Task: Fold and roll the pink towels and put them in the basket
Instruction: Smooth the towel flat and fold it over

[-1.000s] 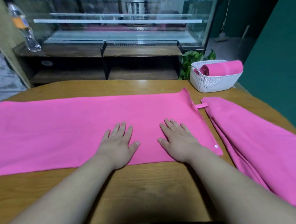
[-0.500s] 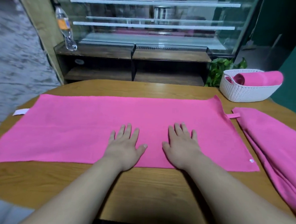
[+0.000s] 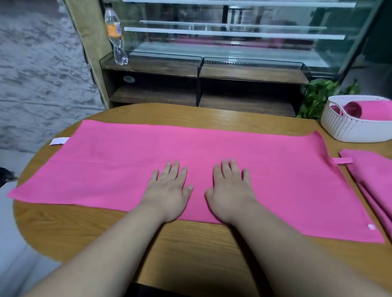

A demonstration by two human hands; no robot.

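Resting palm down on the spread pink towel (image 3: 111, 166), the left hand (image 3: 167, 190) and the right hand (image 3: 230, 191) lie side by side, close but apart, near the middle of its near edge. The fingers of both are straight and slightly spread, so each grip is released and grasps nothing. This towel lies flat and lengthwise across the wooden surface (image 3: 184, 246), reaching almost from its left end to its right. A white label (image 3: 59, 141) sticks out at the towel's far left corner, a small pink loop (image 3: 342, 160) juts from its right edge, and a pale snap (image 3: 370, 226) sits at its near right corner. Just beside the loop a second pink towel (image 3: 383, 182) lies loosely folded along the right side of the surface. At the far right corner stands the white basket (image 3: 356, 130), with a rolled pink towel (image 3: 385, 109) lying in it. A leafy plant (image 3: 317, 98) shows behind the basket. Beyond the surface stands a glass display case (image 3: 232, 31), and a plastic bottle (image 3: 116, 35) stands on its left ledge
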